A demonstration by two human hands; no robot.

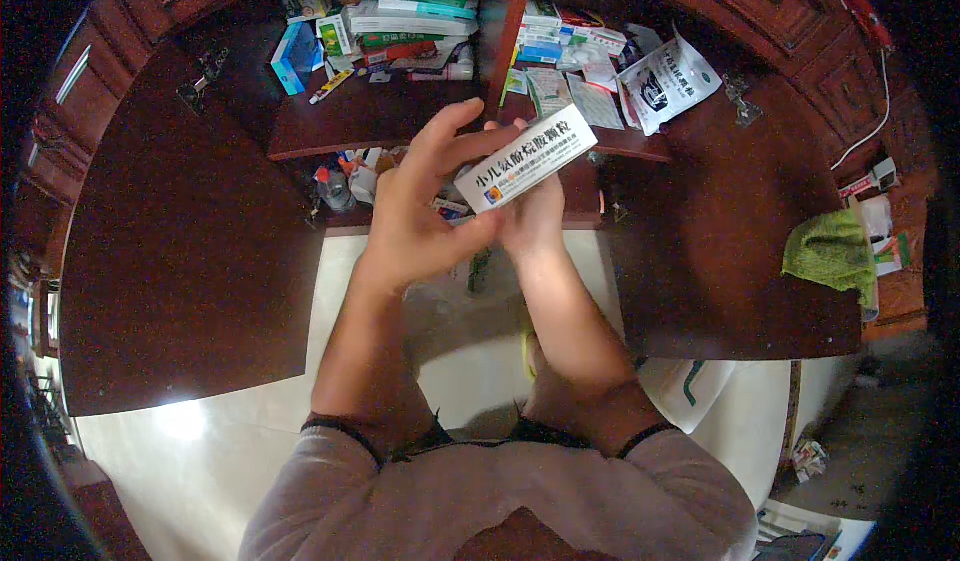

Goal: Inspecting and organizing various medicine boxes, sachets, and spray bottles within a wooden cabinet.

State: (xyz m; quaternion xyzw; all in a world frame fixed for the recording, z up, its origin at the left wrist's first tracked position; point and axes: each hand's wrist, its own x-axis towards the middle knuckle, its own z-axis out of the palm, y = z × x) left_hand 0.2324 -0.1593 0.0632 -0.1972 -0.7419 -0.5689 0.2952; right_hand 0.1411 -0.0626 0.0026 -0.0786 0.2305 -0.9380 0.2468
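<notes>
The person holds a white medicine box (525,157) in both hands in front of the open dark wood cabinet (400,121). The left hand (420,211) pinches its near end between thumb and fingers, the upper fingers spread along it. The right hand (530,216) grips from behind, largely hidden. The box appears under examination; turning it calls for steady support at both ends.

1. The room is dim; the dark reddish wooden cabinet (190,231) swallows most of the light.
2. A bright glare patch sits on the pale glossy tiled floor (190,426) at lower left.
3. Straight edges bow toward the rim, where corners fall black.
4. Shelf clutter looks soft and grainy.
</notes>
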